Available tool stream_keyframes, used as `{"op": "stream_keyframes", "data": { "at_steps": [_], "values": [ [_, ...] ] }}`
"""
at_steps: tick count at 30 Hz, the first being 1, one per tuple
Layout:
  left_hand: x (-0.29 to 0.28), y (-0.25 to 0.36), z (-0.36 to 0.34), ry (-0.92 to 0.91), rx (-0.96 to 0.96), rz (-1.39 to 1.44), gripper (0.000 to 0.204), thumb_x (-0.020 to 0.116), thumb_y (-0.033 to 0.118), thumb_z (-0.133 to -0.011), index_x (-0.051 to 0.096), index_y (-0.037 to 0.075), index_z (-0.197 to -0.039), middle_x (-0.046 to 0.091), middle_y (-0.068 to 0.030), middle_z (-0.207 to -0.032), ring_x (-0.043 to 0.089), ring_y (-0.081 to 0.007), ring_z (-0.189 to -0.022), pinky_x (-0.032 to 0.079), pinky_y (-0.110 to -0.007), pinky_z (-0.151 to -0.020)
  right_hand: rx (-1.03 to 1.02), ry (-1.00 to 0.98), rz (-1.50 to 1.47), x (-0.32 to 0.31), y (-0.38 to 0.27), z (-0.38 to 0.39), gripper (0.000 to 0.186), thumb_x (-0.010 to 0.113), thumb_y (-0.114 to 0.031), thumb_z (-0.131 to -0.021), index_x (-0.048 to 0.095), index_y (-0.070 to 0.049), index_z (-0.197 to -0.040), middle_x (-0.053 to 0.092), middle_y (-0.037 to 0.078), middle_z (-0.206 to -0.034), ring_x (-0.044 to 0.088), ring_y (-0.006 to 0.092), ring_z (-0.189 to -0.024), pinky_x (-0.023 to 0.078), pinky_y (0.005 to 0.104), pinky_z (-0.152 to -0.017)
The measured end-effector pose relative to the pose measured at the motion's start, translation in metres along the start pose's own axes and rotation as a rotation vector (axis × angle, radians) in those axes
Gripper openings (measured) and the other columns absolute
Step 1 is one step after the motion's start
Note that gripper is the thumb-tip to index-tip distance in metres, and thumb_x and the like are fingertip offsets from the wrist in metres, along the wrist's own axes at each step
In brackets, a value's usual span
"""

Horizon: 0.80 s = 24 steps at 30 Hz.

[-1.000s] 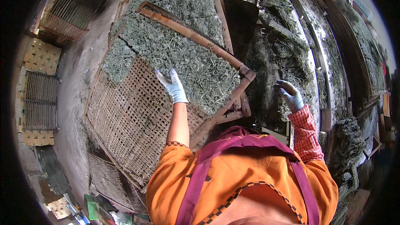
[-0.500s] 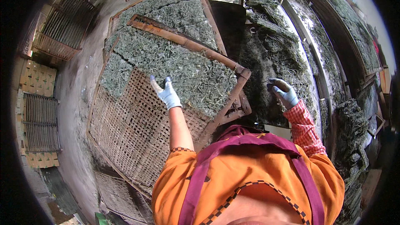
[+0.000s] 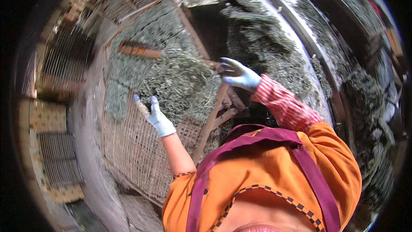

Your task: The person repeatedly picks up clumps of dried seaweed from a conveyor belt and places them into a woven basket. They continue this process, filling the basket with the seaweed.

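Observation:
My left hand (image 3: 158,118), in a pale glove with bluish fingertips, is open over the woven bamboo tray (image 3: 141,154), with fingers apart beside the heap. A loose, blurred heap of grey-green plant strands (image 3: 174,83) lies on the tray, rising above a flatter layer of the same stuff (image 3: 148,30). My right hand (image 3: 241,76), gloved in pale blue below a red checked sleeve, reaches over the tray's right corner. Its fingers are stretched and parted, and no strands show in them. A brown bamboo bar (image 3: 139,50) lies across the layer, its right part covered by the heap.
Right of the tray, a large mass of plant strands (image 3: 279,51) spreads beside a long dark rail (image 3: 296,19). Slatted racks (image 3: 66,58) stand at the far left, with a perforated tan carton (image 3: 49,116) nearer. Grey floor (image 3: 92,146) runs along the tray's left side.
My right hand has swung left from beside the strand mass to the tray's corner. A loose heap now covers part of the bar and layer. The view has shifted; my left hand stays open.

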<state>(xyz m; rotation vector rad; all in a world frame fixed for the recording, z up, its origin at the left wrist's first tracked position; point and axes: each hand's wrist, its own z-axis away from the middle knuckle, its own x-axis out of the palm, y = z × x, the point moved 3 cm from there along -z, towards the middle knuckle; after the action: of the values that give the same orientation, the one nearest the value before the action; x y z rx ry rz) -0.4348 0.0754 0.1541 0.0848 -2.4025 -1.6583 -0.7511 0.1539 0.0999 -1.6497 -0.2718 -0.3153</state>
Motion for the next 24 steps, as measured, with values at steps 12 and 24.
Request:
{"op": "stream_keyframes", "data": {
  "at_steps": [12,24],
  "values": [
    [0.165,0.011,0.052,-0.33,0.002,0.067,0.068,0.058,0.003,-0.087,0.025,0.01,-0.146,0.029,-0.0076,-0.147,0.04,-0.0195,-0.124,0.035,-0.034,-0.103,-0.285,0.87,-0.46,-0.288,-0.041,0.249,0.029,0.061,-0.007,-0.087,0.056,0.004,-0.114,0.063,0.014,-0.103,0.063,0.0251,-0.091,0.053,0.0407,-0.083],
    [0.281,-0.008,0.209,-1.2,-0.128,0.104,0.071,0.066,0.005,-0.083,0.031,0.009,-0.144,0.036,-0.006,-0.144,0.035,-0.017,-0.129,0.025,-0.031,-0.109,-0.008,0.783,0.059,-0.242,-0.072,0.312,0.062,0.068,-0.022,-0.085,0.039,-0.014,-0.139,0.051,0.013,-0.132,0.052,0.0183,-0.114,0.043,0.0316,-0.095]
  ]
}}
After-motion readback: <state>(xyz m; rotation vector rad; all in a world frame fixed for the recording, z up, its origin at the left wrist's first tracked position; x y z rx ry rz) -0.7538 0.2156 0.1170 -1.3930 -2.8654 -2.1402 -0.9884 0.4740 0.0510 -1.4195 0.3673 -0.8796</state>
